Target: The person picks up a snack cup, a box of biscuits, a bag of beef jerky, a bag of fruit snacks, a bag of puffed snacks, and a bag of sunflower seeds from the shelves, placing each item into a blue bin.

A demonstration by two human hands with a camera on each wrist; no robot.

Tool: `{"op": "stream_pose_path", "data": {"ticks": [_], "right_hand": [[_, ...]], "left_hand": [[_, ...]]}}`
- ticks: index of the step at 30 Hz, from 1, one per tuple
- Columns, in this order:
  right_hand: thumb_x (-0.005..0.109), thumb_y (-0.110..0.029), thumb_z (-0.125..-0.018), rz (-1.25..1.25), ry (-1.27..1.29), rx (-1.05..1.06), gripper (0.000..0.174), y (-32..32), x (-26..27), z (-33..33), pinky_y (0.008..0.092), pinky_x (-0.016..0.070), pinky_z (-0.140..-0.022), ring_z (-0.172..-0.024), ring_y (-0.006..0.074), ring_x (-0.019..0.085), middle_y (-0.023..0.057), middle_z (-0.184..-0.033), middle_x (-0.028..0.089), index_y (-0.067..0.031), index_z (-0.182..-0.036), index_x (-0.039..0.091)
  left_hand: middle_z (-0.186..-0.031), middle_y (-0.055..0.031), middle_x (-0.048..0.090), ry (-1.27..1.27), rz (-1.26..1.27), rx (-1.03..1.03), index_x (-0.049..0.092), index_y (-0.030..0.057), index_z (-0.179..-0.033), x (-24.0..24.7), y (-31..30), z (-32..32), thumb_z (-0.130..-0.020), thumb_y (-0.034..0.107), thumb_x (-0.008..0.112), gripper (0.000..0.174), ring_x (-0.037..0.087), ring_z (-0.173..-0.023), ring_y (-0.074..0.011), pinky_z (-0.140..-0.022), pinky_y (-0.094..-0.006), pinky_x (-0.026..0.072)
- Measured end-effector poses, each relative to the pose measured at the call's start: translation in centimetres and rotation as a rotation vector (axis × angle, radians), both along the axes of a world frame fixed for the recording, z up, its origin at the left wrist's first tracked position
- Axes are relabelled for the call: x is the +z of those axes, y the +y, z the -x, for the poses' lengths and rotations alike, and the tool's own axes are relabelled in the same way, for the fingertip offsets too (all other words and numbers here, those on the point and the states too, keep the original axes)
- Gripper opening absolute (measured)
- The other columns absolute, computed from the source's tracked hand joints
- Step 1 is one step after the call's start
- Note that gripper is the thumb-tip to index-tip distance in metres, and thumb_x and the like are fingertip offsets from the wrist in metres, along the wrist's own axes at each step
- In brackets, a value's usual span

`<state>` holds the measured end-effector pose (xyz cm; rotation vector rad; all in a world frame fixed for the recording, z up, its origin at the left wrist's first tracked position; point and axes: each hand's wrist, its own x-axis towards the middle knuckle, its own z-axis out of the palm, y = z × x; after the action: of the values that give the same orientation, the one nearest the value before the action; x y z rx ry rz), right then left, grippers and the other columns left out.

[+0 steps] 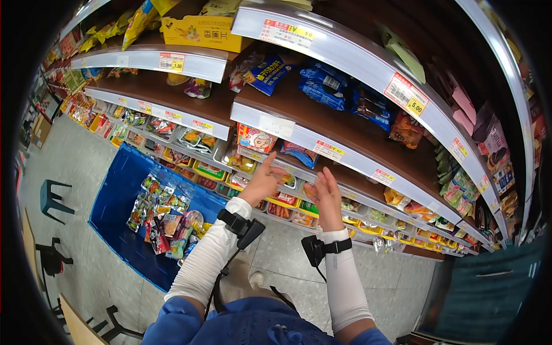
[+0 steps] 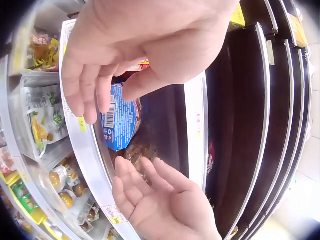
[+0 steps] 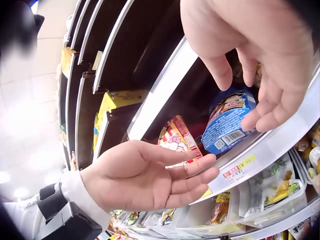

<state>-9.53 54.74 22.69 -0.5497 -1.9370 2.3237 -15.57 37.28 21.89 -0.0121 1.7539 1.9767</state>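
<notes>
My left hand (image 1: 263,183) reaches up to the front of a lower shelf, fingers extended and holding nothing. A short way to its right, my right hand (image 1: 325,201) is raised with relaxed fingers, also holding nothing. Between the two hands, on the shelf, sits a blue snack package (image 3: 227,127) with a barcode; in the left wrist view this blue snack package (image 2: 119,122) shows just beyond the left fingertips. Beside it stands a red and yellow box with a cartoon face (image 1: 255,140), partly hidden behind the left hand in the right wrist view.
On the floor at left stands a blue bin (image 1: 118,172) with assorted packaged snacks (image 1: 167,221) inside. Shelf edges with price labels (image 1: 330,149) run across in front. Below them are rows of clear trays holding small snacks. A dark green stool (image 1: 53,198) stands further left.
</notes>
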Motion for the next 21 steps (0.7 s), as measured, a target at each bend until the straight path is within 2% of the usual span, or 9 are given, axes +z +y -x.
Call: {"op": "stream_pose_path", "data": {"ticks": [2, 4, 7, 8, 10, 14, 17, 20, 21], "right_hand": [[0.049, -0.019, -0.090, 0.005, -0.007, -0.017, 0.052, 0.0, 0.0, 1.1, 0.0290, 0.0449, -0.079, -0.098, 0.0181, 0.056, 0.0089, -0.131, 0.038, -0.0074, -0.136, 0.029], [0.050, -0.020, -0.090, 0.009, -0.012, -0.033, 0.052, -0.1, -0.2, 2.1, 0.0280, 0.0451, -0.078, -0.097, 0.0179, 0.057, 0.0087, -0.131, 0.039, -0.0068, -0.135, 0.028], [0.050, -0.020, -0.090, 0.012, -0.026, -0.047, 0.051, -0.1, -0.5, 3.0, 0.0252, 0.0451, -0.074, -0.094, 0.0166, 0.058, 0.0074, -0.127, 0.042, -0.0064, -0.134, 0.030], [0.051, -0.019, -0.089, 0.038, -0.024, -0.046, 0.052, -0.1, -0.6, 3.1, 0.0255, 0.0453, -0.074, -0.093, 0.0172, 0.058, 0.0092, -0.128, 0.040, -0.0064, -0.134, 0.030], [0.053, -0.018, -0.088, 0.067, -0.029, -0.047, 0.052, -0.1, -0.9, 3.4, 0.0257, 0.0456, -0.073, -0.093, 0.0177, 0.059, 0.0110, -0.130, 0.039, -0.0064, -0.134, 0.030], [0.053, -0.018, -0.088, 0.048, -0.033, -0.054, 0.050, -0.2, -1.3, 3.8, 0.0245, 0.0458, -0.070, -0.087, 0.0174, 0.061, 0.0091, -0.127, 0.042, -0.0058, -0.132, 0.033], [0.052, -0.018, -0.088, 0.032, -0.040, -0.073, 0.047, -0.3, -1.6, 4.1, 0.0237, 0.0458, -0.068, -0.084, 0.0165, 0.062, 0.0073, -0.125, 0.044, -0.0059, -0.131, 0.035], [0.052, -0.017, -0.089, 0.033, -0.034, -0.083, 0.044, -0.3, -1.7, 4.3, 0.0233, 0.0457, -0.067, -0.082, 0.0155, 0.062, 0.0059, -0.123, 0.046, -0.0061, -0.129, 0.037], [0.051, -0.017, -0.089, 0.041, -0.033, -0.086, 0.042, -0.3, -1.7, 4.4, 0.0231, 0.0456, -0.067, -0.082, 0.0151, 0.062, 0.0054, -0.122, 0.047, -0.0062, -0.128, 0.039]], "left_hand": [[-0.111, -0.0077, 0.056, -0.031, -0.009, -0.023, 0.018, 0.0156, -0.140, 0.1, -0.5, 0.6, -0.088, 0.002, 0.041, 0.059, 0.058, -0.091, -0.0157, -0.076, -0.0281, 0.0466], [-0.111, -0.0110, 0.055, -0.035, -0.040, -0.050, 0.015, 0.0124, -0.141, 0.1, -1.0, 1.2, -0.078, -0.004, 0.037, 0.069, 0.057, -0.088, -0.0165, -0.071, -0.0265, 0.0466], [-0.109, -0.0076, 0.058, -0.076, -0.010, -0.115, 0.020, 0.0158, -0.140, 0.9, -1.5, 1.7, -0.086, 0.001, 0.041, 0.060, 0.059, -0.092, -0.0165, -0.077, -0.0284, 0.0465], [-0.109, -0.0076, 0.058, -0.080, -0.008, -0.120, 0.020, 0.0158, -0.140, 1.1, -1.8, 1.8, -0.086, 0.001, 0.041, 0.060, 0.059, -0.092, -0.0165, -0.077, -0.0284, 0.0465], [-0.106, -0.0081, 0.059, -0.078, 0.000, -0.146, 0.023, 0.0142, -0.139, 1.4, -2.3, 2.1, -0.084, 0.000, 0.040, 0.059, 0.059, -0.089, -0.0158, -0.075, -0.0277, 0.0467], [-0.103, -0.0081, 0.060, -0.090, 0.080, -0.194, 0.025, 0.0121, -0.138, 0.8, -3.5, 3.1, -0.085, 0.000, 0.039, 0.057, 0.059, -0.083, -0.0145, -0.073, -0.0266, 0.0467], [-0.094, -0.0082, 0.062, -0.016, 0.123, -0.176, 0.025, 0.0066, -0.137, 0.7, -3.4, 3.3, -0.083, 0.002, 0.042, 0.057, 0.058, -0.074, -0.0117, -0.063, -0.0232, 0.0456], [-0.091, -0.0087, 0.061, 0.019, 0.145, -0.204, 0.023, 0.0069, -0.138, 0.8, -2.7, 3.5, -0.084, 0.004, 0.043, 0.057, 0.058, -0.070, -0.0113, -0.061, -0.0229, 0.0454], [-0.091, -0.0075, 0.061, 0.039, 0.169, -0.233, 0.025, 0.0113, -0.138, 0.7, -2.5, 3.7, -0.088, 0.005, 0.042, 0.054, 0.057, -0.072, -0.0105, -0.063, -0.0226, 0.0459]]}}
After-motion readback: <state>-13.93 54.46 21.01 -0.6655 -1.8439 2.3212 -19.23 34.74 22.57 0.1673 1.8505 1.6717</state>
